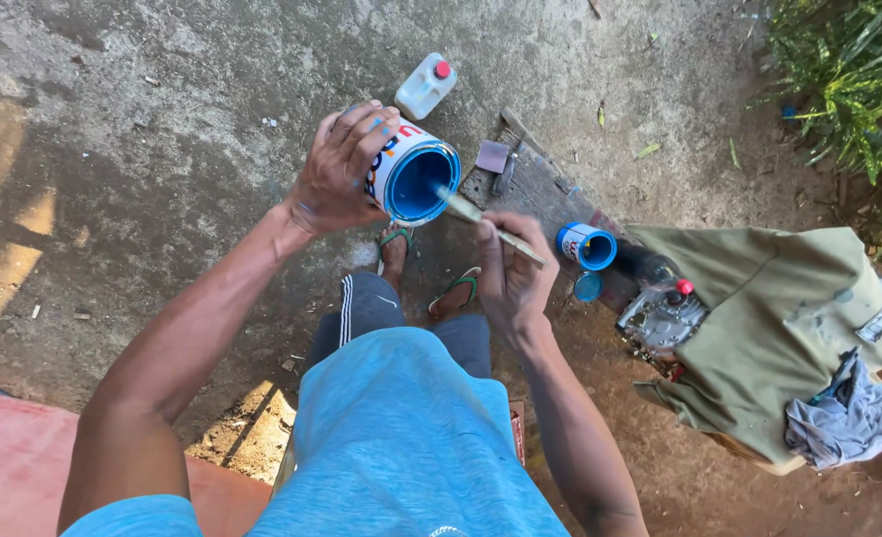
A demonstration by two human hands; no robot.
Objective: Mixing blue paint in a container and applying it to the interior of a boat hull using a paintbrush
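Note:
My left hand (340,167) grips a white paint can (413,175), tilted on its side so that its blue-coated inside faces me. My right hand (509,268) holds a thin wooden stick (488,226) whose far end reaches into the can's mouth. Both hands are held above my feet in green flip-flops (458,289) on the dirt ground.
A small blue paint can (587,246) and its lid (587,286) stand on a dark plank (545,189). A white plastic bottle with a red cap (426,86) lies beyond. To the right an olive cloth (774,318) covers a machine (660,316); a grey rag (844,418) lies on it. Plants (849,80) at top right.

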